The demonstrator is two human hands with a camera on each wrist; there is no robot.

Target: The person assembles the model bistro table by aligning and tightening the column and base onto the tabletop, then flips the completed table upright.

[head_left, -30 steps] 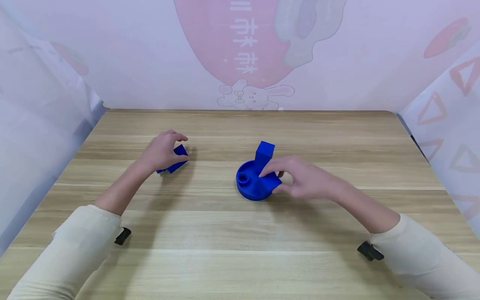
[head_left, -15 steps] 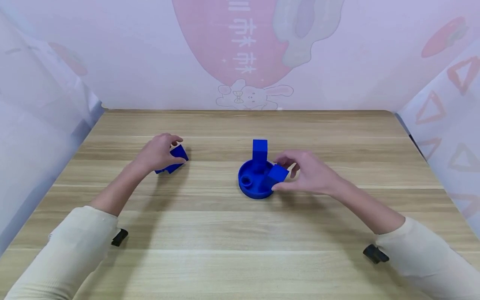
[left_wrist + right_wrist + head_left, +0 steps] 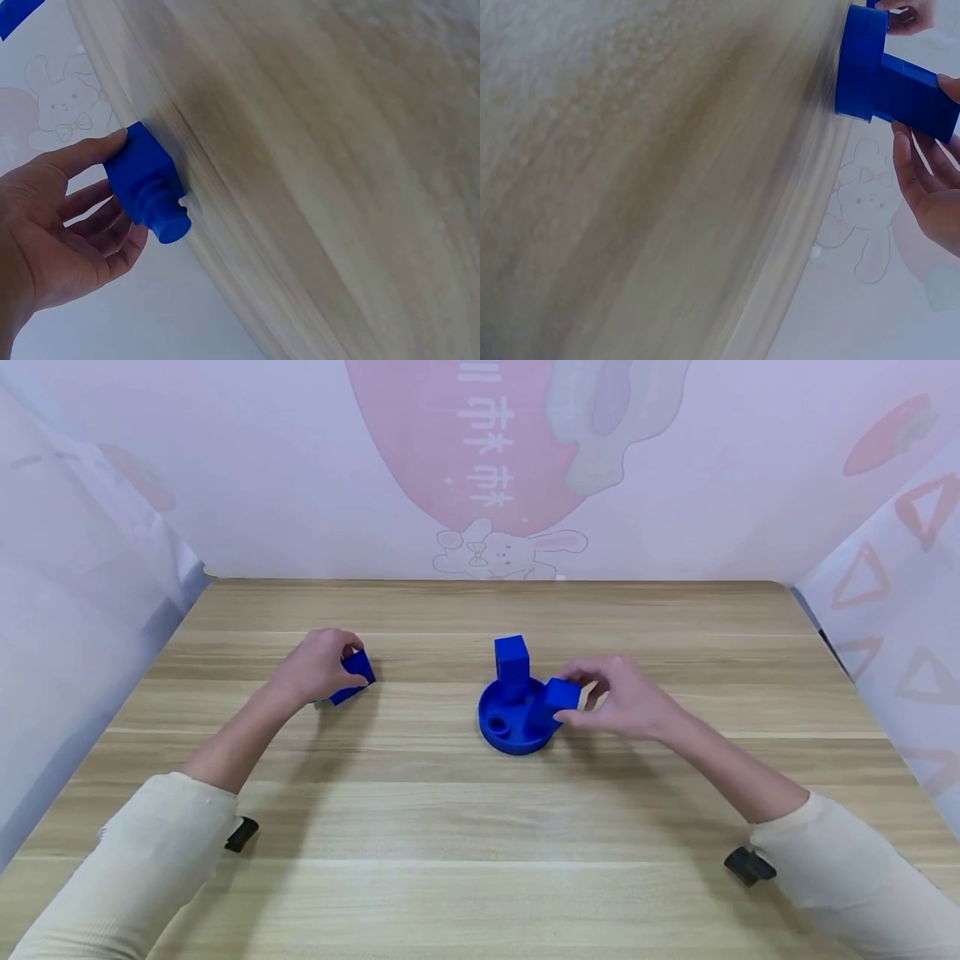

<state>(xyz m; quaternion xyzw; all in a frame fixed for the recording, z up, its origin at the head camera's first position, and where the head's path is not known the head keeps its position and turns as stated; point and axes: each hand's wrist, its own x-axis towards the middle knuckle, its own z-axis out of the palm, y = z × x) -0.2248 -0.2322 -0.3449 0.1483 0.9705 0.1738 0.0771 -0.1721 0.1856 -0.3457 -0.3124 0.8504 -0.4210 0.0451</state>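
In the head view, a round blue base (image 3: 517, 745) with a low rim stands on the table. One blue block (image 3: 512, 658) rises upright from its far side, and a small raised ring (image 3: 498, 725) shows at its front left. The right hand (image 3: 624, 697) holds a second blue block (image 3: 563, 693) between thumb and fingers at the base's right side; its lower end is inside the rim. Off to the left, the left hand (image 3: 317, 666) pinches a third blue block (image 3: 358, 667). The left wrist view shows a round stepped peg (image 3: 166, 214) on this block's end.
The wood-grain table (image 3: 480, 827) extends around the parts. Printed cloth (image 3: 300, 468) hangs behind the table and along both sides. A dark clip-like piece (image 3: 242, 834) sits by the left sleeve, another (image 3: 748, 866) by the right.
The right hand has moved from over the base to the block at its right side, which now stands more upright. The base has turned slightly. The left fingers have closed onto their block.
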